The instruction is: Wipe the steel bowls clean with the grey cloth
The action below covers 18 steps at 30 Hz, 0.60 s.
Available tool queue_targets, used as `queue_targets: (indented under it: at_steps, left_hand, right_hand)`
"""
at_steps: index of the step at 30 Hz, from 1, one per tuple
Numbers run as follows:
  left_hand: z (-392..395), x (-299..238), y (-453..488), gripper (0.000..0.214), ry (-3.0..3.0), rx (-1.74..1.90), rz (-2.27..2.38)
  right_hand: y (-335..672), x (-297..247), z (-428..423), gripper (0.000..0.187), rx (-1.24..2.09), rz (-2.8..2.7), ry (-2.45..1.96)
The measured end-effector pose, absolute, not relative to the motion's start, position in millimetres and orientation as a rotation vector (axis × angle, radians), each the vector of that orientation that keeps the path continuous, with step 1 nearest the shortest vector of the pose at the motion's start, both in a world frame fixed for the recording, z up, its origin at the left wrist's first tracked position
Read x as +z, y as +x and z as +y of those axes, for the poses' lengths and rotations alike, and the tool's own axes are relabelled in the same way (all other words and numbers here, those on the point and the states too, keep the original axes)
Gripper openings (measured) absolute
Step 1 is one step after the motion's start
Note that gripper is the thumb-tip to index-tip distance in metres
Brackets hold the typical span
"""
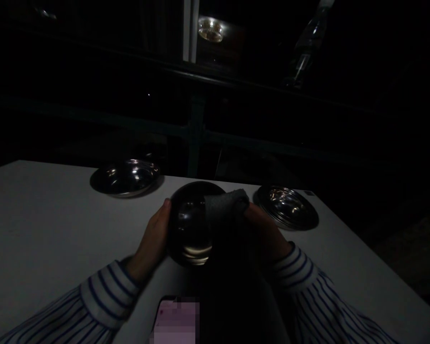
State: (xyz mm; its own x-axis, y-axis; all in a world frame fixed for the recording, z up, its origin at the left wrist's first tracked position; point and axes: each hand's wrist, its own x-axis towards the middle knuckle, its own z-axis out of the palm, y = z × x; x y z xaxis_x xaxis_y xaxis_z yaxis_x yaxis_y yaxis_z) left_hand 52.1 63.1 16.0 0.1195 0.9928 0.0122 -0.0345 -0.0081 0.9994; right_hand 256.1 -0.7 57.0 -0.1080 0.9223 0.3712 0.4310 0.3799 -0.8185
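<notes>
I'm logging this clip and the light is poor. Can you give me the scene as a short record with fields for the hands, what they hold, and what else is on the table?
left hand: grips the side of the dark bowl
right hand: holds a grey cloth against the dark bowl's rim
surface: white table
on the table, left: metal bowl, apart from the hands
on the table, right: metal dish, untouched
near edge: phone, screen lit
lighting: very dim, background hardly readable
</notes>
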Motion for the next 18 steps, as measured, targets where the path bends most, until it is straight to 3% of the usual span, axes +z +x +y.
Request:
queue_targets:
  at_steps: [7,10,18]
  left_hand:
    - [61,11,58,0.057,0.993,1.008,0.951]
    - [60,4,61,0.051,0.945,1.005,0.974]
    - [59,-3,56,0.026,1.383,1.070,1.142]
  right_hand:
    - [253,51,4,0.028,0.713,-1.520,-1.307]
    - [253,45,6,0.022,0.463,-1.550,-1.393]
    - [249,43,0,0.030,-0.178,-2.100,-1.476]
